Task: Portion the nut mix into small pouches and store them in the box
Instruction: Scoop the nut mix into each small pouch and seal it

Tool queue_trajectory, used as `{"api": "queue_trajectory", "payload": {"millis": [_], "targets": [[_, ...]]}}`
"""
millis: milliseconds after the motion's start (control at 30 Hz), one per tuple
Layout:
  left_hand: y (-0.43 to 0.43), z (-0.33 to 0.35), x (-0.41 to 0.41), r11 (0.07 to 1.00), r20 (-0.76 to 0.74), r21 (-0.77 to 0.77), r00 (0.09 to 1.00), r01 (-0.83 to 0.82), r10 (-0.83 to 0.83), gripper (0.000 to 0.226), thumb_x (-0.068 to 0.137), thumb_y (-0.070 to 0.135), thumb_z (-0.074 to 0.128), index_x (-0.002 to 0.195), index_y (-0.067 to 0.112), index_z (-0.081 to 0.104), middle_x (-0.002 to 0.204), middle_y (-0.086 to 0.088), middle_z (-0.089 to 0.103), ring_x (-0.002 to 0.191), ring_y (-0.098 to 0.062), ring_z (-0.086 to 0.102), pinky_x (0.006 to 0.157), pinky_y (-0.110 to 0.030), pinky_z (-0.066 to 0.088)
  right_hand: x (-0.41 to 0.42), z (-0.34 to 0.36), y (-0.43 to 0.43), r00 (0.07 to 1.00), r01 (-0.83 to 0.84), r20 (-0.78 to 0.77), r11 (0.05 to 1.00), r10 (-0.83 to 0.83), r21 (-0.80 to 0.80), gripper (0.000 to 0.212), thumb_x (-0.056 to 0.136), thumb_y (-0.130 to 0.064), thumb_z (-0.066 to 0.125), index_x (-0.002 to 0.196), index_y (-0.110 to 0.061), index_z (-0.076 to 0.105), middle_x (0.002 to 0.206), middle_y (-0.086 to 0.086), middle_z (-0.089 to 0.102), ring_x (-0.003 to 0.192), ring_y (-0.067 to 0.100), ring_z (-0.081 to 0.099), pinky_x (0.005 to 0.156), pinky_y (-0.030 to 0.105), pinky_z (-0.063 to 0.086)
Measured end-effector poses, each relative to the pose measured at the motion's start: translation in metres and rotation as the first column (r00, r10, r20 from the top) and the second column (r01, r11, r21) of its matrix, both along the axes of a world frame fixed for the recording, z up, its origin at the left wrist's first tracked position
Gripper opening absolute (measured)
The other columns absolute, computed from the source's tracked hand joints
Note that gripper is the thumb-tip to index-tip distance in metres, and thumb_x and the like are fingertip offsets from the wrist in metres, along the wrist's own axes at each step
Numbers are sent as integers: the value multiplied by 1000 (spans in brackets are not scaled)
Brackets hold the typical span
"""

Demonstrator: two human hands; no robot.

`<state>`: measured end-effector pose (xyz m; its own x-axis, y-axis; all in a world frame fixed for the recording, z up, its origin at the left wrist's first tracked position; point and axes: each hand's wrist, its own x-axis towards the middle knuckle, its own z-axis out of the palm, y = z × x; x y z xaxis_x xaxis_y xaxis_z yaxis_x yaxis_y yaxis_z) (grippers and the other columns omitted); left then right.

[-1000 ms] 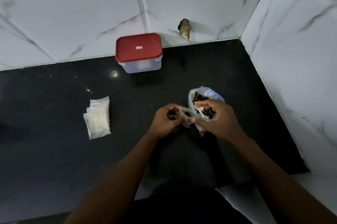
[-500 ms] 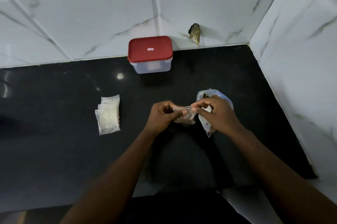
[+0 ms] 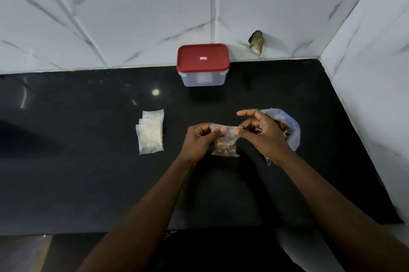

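Note:
A small clear pouch [image 3: 225,145] with nuts in its lower half hangs between my hands above the black counter [image 3: 88,172]. My left hand [image 3: 200,142] grips its left side, thumb on the top strip. My right hand [image 3: 263,133] pinches the right end of that strip with thumb and a finger, the other fingers spread. Behind my right hand lies the open plastic bag of nut mix [image 3: 287,130], partly hidden. A stack of small pouches [image 3: 151,133] lies to the left. The clear box with a red lid [image 3: 202,64] stands closed at the back wall.
White marble-look tiles form the back wall and the right wall [image 3: 371,85], which meet at a corner. A chipped hole in the tile [image 3: 256,44] sits right of the box. The counter's front edge [image 3: 110,233] runs below my forearms.
The pouch has left the mouth of the nut bag and now hangs with its nuts visible. My hands have drawn apart along its top strip. The camera has tilted.

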<state>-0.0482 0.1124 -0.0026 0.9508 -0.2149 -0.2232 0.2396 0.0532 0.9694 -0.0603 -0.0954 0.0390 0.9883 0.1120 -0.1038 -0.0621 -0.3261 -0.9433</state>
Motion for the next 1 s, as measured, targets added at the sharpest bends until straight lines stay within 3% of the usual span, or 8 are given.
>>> {"api": "queue_trajectory", "payload": {"millis": [167,333,433,567,667,767,1000], "targets": [[19,2,-5,999,-28,-32,1000,-10,10,15,96,8,68,102,-5,73,96,-20,77,85,-25,75,76,-33,62,-2,-5,25,999,-26,-21,998,27,49,40,87,-16,79,122,-26,64,98,-2,76,98,10,71,94,33,55],[37,0,-10,999,-25,-28,999,-43,43,9,95,7,69,94,2,76,89,-16,77,78,-21,73,73,-33,59,2,-16,51,997,-38,-71,996,43,82,21,91,-14,74,109,-21,65,94,-1,75,93,15,71,93,39,56],[51,2,-14,999,-47,-25,998,-41,40,16,99,13,65,100,1,76,98,-21,77,87,-26,75,77,-36,62,5,-23,65,993,-39,-110,994,50,98,13,94,-15,70,103,-16,61,92,-5,74,99,21,70,97,44,55],[72,1,-16,999,-83,-38,996,-24,21,29,104,19,58,103,-6,72,105,-30,73,89,-31,72,78,-39,60,9,-22,76,986,41,-169,980,-8,193,32,87,-12,78,115,-19,63,92,0,76,93,16,72,95,41,58],[81,-1,-14,996,-93,-55,994,-65,60,25,103,17,60,97,-3,75,94,-23,74,81,-25,73,70,-33,62,10,-23,83,981,52,-194,971,-6,234,45,83,-12,82,123,-22,63,92,8,76,85,17,72,86,35,59],[87,-5,-10,996,-82,-49,994,-80,76,22,101,19,63,90,7,78,90,-18,75,81,-26,74,72,-36,63,11,-28,88,975,70,-221,958,-7,278,43,83,-14,83,121,-21,66,95,11,76,90,22,74,86,37,60],[89,-12,-2,996,-91,-30,992,-87,84,22,102,20,63,96,5,78,95,-21,76,84,-27,75,73,-35,63,23,-38,95,975,116,-216,960,-61,253,26,82,-9,82,104,-17,71,87,4,75,88,21,72,89,42,59]]}}
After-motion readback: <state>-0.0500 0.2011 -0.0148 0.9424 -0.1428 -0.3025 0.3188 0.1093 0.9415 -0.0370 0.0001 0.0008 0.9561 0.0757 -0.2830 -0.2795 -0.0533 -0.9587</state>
